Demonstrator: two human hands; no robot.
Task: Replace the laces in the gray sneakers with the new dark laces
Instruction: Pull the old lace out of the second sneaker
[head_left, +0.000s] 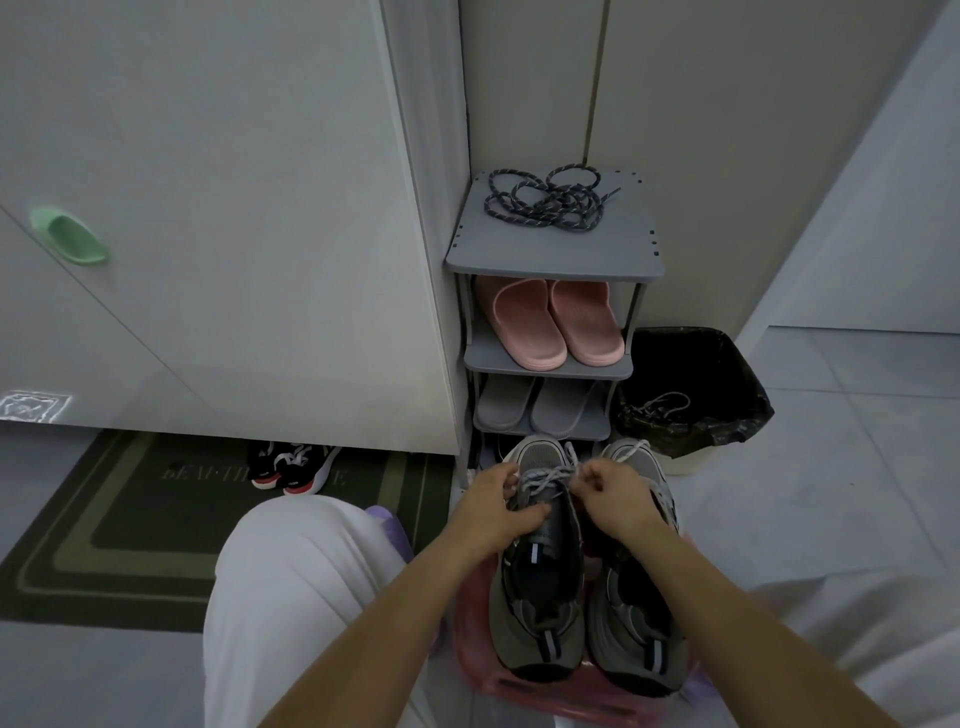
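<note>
Unlacing step. The left grip (498, 506) holds the gray sneaker (540, 587) at its tongue. The right grip (610, 499) pinches the pale lace (548, 475) between the grips. Next, probably, pull it free. The dark laces (545, 200) lie well beyond, on the rack (613, 249).

Doormat (104, 545) lettering: pale capitals, roughly "BEAUTI…", partly covered by black-and-red shoes (291, 467).
Left gray sneaker (540, 587) tongue tag (535, 553): too small to read.
</note>
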